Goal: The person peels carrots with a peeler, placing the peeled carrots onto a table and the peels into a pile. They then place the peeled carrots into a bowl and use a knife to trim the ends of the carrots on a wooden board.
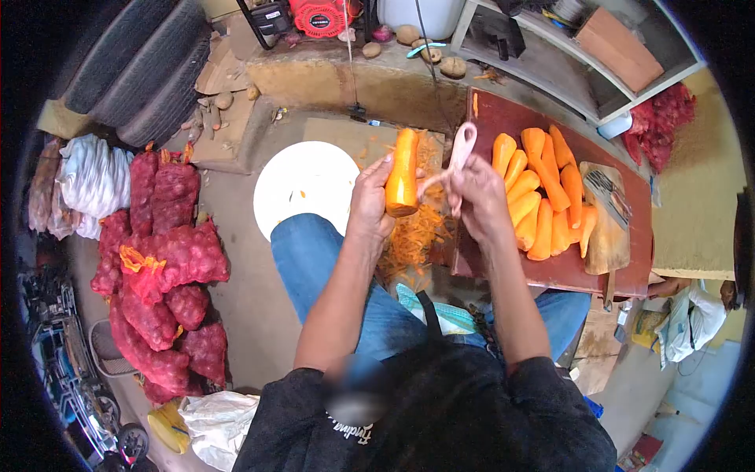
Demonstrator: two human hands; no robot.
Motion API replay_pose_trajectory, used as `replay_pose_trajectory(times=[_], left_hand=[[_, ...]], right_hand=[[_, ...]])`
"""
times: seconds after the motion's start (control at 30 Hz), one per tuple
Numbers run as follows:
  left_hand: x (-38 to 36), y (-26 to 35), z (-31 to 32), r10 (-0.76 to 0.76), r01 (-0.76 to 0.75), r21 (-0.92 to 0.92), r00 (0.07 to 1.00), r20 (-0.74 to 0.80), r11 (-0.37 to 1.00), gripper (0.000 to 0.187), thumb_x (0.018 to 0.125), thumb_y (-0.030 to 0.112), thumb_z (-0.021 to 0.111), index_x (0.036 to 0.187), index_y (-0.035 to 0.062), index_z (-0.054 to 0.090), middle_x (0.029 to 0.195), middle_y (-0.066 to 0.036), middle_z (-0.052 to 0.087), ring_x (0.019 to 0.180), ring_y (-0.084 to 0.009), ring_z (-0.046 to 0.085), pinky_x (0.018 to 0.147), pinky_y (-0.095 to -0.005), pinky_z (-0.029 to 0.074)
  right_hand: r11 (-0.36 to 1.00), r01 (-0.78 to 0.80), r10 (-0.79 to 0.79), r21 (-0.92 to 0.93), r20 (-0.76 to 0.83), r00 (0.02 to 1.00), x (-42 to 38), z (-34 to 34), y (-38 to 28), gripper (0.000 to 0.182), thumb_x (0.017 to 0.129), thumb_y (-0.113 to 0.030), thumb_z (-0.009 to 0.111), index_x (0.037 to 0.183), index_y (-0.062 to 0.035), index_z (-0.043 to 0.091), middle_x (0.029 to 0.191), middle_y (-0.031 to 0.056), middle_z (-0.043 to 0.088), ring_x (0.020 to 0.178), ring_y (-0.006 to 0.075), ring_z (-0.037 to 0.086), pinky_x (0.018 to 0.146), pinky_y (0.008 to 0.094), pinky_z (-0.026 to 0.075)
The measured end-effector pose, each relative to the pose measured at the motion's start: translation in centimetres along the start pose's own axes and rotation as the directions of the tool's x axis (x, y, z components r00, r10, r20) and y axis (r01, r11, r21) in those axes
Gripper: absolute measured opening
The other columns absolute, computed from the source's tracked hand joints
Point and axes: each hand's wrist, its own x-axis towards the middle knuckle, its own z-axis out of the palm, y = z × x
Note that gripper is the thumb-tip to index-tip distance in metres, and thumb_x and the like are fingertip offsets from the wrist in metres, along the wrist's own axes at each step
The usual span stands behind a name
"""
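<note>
In my left hand is a thick orange carrot, held upright with its broad end down. My right hand grips a pink peeler, its handle loop pointing up and its head close beside the carrot. Below both hands, orange peelings lie heaped on a flat sheet. Several peeled carrots are piled on the reddish-brown table to the right. Left of the carrot stands a round white basin with a few orange scraps in it.
A wooden chopping board carries a metal utensil at the table's right side. Red net sacks of onions are stacked to the left, below black tyres. A low ledge and a shelf stand ahead.
</note>
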Motion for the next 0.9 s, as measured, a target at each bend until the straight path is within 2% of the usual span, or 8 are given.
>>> replay_pose_trajectory(times=[0.1,0.23,0.37,0.5,0.6,0.7,0.83,0.9], left_hand=[[-0.5,0.0,0.3,-0.034,0.035,0.052,0.999,-0.019,0.998,0.034,0.105,0.028,0.053,0.115,-0.0034,0.059,0.090,-0.016,0.067,0.070,-0.0199,0.068,0.064,-0.0315,0.060],[0.5,-1.2,-1.1,0.002,-0.018,0.195,0.997,0.080,0.981,0.037,0.105,0.032,0.052,0.118,-0.0023,0.057,0.088,-0.015,0.067,0.069,-0.0207,0.068,0.053,-0.0350,0.062],[-0.8,-0.6,0.3,-0.078,0.068,0.160,0.996,0.052,0.985,0.036,0.104,0.031,0.053,0.117,-0.0022,0.058,0.086,-0.013,0.066,0.068,-0.0199,0.067,0.052,-0.0365,0.062],[-0.6,-0.5,0.7,-0.039,0.037,0.167,0.999,0.008,0.985,0.033,0.104,0.028,0.053,0.116,-0.0019,0.059,0.090,-0.013,0.066,0.072,-0.0197,0.067,0.052,-0.0370,0.062],[0.7,-1.8,-0.7,0.047,-0.043,0.146,0.999,-0.022,0.988,0.031,0.104,0.027,0.052,0.114,-0.0013,0.061,0.093,-0.012,0.066,0.076,-0.0182,0.067,0.051,-0.0348,0.060],[0.9,-1.8,-0.1,0.070,-0.068,0.095,0.997,-0.021,0.993,0.030,0.104,0.026,0.052,0.112,-0.0007,0.062,0.092,-0.011,0.067,0.073,-0.0157,0.066,0.050,-0.0324,0.058],[0.1,-1.0,-0.3,0.008,-0.010,0.102,1.000,0.023,0.995,0.023,0.103,0.021,0.056,0.106,0.0005,0.064,0.090,-0.007,0.068,0.075,-0.0119,0.065,0.067,-0.0266,0.054],[-0.1,-0.8,-0.5,-0.019,0.014,0.158,0.999,0.029,0.987,0.027,0.103,0.025,0.055,0.109,-0.0004,0.063,0.085,-0.009,0.067,0.069,-0.0149,0.066,0.060,-0.0310,0.058]], right_hand=[[0.997,-0.050,0.048,-0.059,-0.030,0.998,-2.4,1.5,0.8,0.022,0.094,-0.012,0.069,0.109,-0.0026,0.056,0.079,0.0028,0.064,0.059,0.0088,0.059,0.051,0.0211,0.047],[0.995,0.056,-0.056,-0.085,0.005,0.998,0.1,0.2,2.4,0.024,0.095,-0.015,0.068,0.111,-0.0014,0.055,0.079,0.0036,0.063,0.059,0.0075,0.058,0.052,0.0200,0.048],[0.979,0.189,-0.195,-0.080,-0.076,0.978,6.8,-2.2,1.5,0.020,0.098,-0.018,0.066,0.105,-0.0022,0.056,0.076,0.0009,0.061,0.058,0.0067,0.057,0.051,0.0197,0.047],[0.990,0.139,-0.136,0.036,-0.089,0.987,7.7,-2.4,0.2,0.021,0.097,-0.020,0.066,0.104,-0.0020,0.057,0.074,0.0014,0.060,0.058,0.0070,0.055,0.050,0.0208,0.047],[0.996,0.053,-0.050,0.077,-0.047,0.998,2.0,0.9,0.4,0.023,0.096,-0.019,0.069,0.105,-0.0022,0.057,0.074,0.0030,0.060,0.057,0.0078,0.055,0.051,0.0216,0.047],[0.997,-0.066,0.067,-0.025,0.029,0.997,-1.3,1.7,1.9,0.022,0.095,-0.018,0.069,0.107,-0.0039,0.057,0.077,0.0030,0.063,0.058,0.0069,0.057,0.051,0.0207,0.046],[0.989,0.034,-0.040,-0.145,-0.040,0.998,0.9,1.4,2.0,0.020,0.096,-0.017,0.068,0.107,-0.0036,0.057,0.078,0.0023,0.063,0.060,0.0061,0.057,0.050,0.0197,0.045],[0.981,0.143,-0.157,-0.133,-0.097,0.983,4.4,0.5,1.9,0.020,0.097,-0.017,0.067,0.107,-0.0033,0.057,0.077,0.0016,0.062,0.060,0.0059,0.057,0.050,0.0191,0.045]])
